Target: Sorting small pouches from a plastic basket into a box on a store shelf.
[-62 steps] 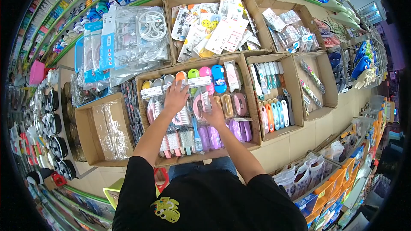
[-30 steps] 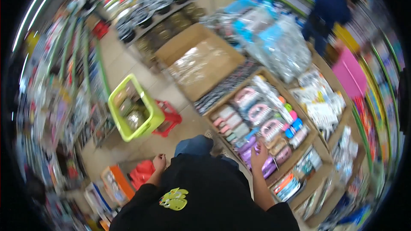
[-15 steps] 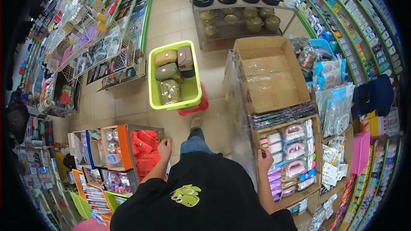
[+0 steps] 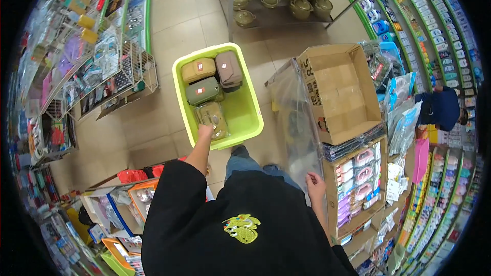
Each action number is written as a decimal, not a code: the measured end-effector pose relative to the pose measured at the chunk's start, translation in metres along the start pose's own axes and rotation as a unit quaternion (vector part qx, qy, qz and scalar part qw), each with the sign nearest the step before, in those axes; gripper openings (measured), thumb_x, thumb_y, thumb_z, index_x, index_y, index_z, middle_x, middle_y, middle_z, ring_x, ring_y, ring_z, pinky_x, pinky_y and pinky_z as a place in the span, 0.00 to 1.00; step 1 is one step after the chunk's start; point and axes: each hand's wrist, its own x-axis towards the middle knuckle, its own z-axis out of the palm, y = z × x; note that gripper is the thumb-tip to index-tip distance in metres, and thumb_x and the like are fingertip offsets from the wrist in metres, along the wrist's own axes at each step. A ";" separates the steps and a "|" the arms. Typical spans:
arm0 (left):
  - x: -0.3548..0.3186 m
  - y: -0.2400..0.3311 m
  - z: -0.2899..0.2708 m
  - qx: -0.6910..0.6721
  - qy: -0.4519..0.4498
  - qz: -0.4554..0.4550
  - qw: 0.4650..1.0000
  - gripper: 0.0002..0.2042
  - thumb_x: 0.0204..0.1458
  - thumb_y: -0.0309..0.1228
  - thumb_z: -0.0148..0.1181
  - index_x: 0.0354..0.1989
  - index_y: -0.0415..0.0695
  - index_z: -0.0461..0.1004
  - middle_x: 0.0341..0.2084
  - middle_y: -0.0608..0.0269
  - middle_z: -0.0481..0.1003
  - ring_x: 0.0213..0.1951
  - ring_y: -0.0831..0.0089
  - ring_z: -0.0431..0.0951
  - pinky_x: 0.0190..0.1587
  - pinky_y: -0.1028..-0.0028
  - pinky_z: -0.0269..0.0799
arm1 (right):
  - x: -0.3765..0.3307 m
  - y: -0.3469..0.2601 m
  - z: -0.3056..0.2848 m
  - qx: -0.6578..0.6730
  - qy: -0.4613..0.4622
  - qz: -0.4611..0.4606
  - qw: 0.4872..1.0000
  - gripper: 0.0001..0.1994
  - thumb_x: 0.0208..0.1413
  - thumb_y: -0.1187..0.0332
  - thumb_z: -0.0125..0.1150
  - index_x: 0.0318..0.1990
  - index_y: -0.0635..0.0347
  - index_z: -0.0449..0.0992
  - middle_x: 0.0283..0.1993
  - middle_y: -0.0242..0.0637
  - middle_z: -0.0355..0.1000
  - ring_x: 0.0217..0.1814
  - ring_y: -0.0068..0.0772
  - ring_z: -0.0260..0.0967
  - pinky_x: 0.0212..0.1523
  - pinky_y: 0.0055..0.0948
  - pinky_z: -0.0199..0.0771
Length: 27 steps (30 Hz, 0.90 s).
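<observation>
In front of my legs stands a lime-yellow plastic bin (image 4: 258, 117). Inside it lie a tan pouch (image 4: 195, 71), a dark green pouch (image 4: 196, 92), a mauve-brown pouch (image 4: 230, 66) and an olive-tan pouch in clear wrapping (image 4: 219, 117). My left hand (image 4: 205, 131) reaches over the bin's near side and is at the wrapped pouch; its fingertips are too unclear to show a grip. On the other side, my right hand (image 4: 315, 183) hangs beside the goods display, fingers loosely curled and apart, holding nothing.
An open cardboard box (image 4: 353, 97) tops the display at right, with packaged brushes (image 4: 364, 175) below. Ahead, a metal rack (image 4: 286, 28) holds pots. A wire rack (image 4: 138, 66) lines the left. Another person (image 4: 441, 110) is at far right.
I have moved closer to the bin. My left hand has left the red goods on the left and come to the wrapped pouch. My right hand has come away from the packaged brushes.
</observation>
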 end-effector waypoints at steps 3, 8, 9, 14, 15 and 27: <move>0.052 -0.025 0.039 -0.027 0.003 -0.029 0.999 0.40 0.43 0.45 0.67 0.60 0.31 0.61 0.55 0.33 0.71 0.56 0.45 0.73 0.60 0.58 0.67 | -0.020 0.013 -0.004 -0.032 0.019 0.038 0.999 0.10 0.56 0.68 0.64 0.43 0.62 0.81 0.30 0.38 0.78 0.31 0.27 0.76 0.36 0.27 0.75; 0.012 0.005 0.018 0.015 -0.009 -0.101 0.995 0.46 0.40 0.50 0.71 0.62 0.31 0.59 0.58 0.34 0.68 0.60 0.46 0.69 0.63 0.58 0.64 | -0.059 0.053 -0.017 -0.053 0.054 0.155 0.985 0.10 0.55 0.69 0.64 0.42 0.62 0.81 0.30 0.37 0.79 0.31 0.26 0.76 0.36 0.26 0.75; 0.010 0.007 0.012 0.078 -0.023 -0.109 0.991 0.47 0.39 0.52 0.72 0.61 0.30 0.60 0.58 0.34 0.68 0.61 0.45 0.68 0.64 0.58 0.64 | -0.064 0.049 -0.021 -0.086 0.054 0.193 0.976 0.10 0.54 0.68 0.64 0.43 0.60 0.81 0.31 0.38 0.79 0.31 0.28 0.77 0.36 0.28 0.75; 0.029 -0.012 0.029 0.069 -0.054 -0.028 0.996 0.45 0.40 0.53 0.71 0.59 0.31 0.62 0.54 0.35 0.71 0.57 0.45 0.72 0.61 0.59 0.66 | -0.104 0.125 -0.029 -0.165 0.023 0.155 0.974 0.10 0.53 0.66 0.63 0.41 0.58 0.82 0.33 0.36 0.80 0.33 0.29 0.77 0.40 0.29 0.76; 0.028 -0.015 0.027 0.029 -0.062 0.011 0.998 0.43 0.40 0.53 0.70 0.58 0.31 0.63 0.53 0.35 0.72 0.56 0.45 0.73 0.60 0.59 0.67 | -0.105 0.126 -0.028 -0.132 0.008 0.166 0.977 0.10 0.53 0.65 0.63 0.41 0.57 0.83 0.34 0.36 0.81 0.33 0.29 0.78 0.41 0.30 0.76; -0.046 0.048 0.028 -0.130 -0.091 0.100 0.982 0.33 0.43 0.44 0.74 0.52 0.33 0.70 0.48 0.48 0.77 0.47 0.60 0.79 0.52 0.66 0.72 | -0.081 0.107 -0.002 -0.165 0.013 0.257 0.952 0.12 0.53 0.60 0.63 0.41 0.53 0.84 0.36 0.39 0.81 0.40 0.35 0.79 0.46 0.32 0.76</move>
